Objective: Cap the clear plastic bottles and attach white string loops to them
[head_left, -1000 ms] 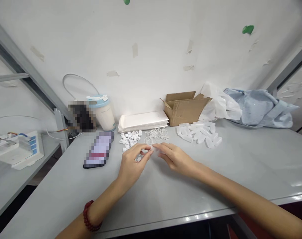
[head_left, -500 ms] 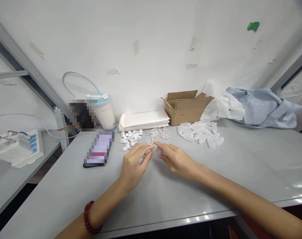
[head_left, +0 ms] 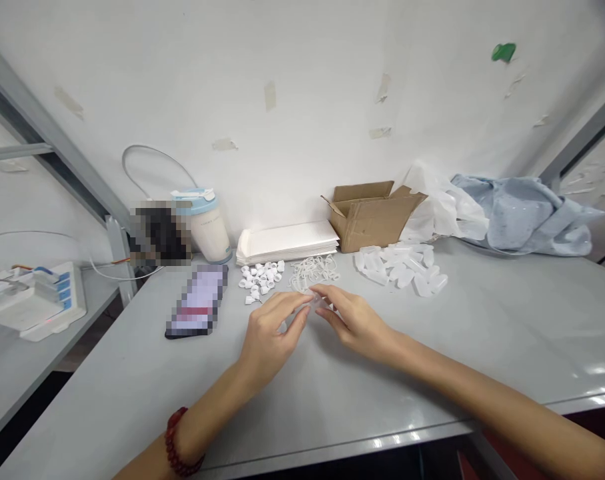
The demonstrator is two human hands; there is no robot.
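Observation:
My left hand (head_left: 272,330) and my right hand (head_left: 355,317) meet fingertip to fingertip just above the grey table. Between them is a small translucent plastic piece (head_left: 316,299), mostly hidden by the fingers. Thumb and fingers of each hand are bent in a pinch at this piece. Right behind the fingertips lies a heap of thin white loops (head_left: 315,270). Small white plastic caps (head_left: 261,275) are scattered to the left of the loops. A pile of clear plastic shells (head_left: 405,267) rests farther right.
A phone (head_left: 198,300) lies left of the caps, with a lidded cup (head_left: 210,230) behind it. White envelopes (head_left: 287,241) are stacked by the wall, next to an open cardboard box (head_left: 377,220). A white plastic bag (head_left: 445,210) and blue cloth (head_left: 522,213) stand right.
The left thumb and fingertips have shifted slightly right, closer to the right hand. A bit more of the translucent piece shows between the fingers. The view has shifted very slightly.

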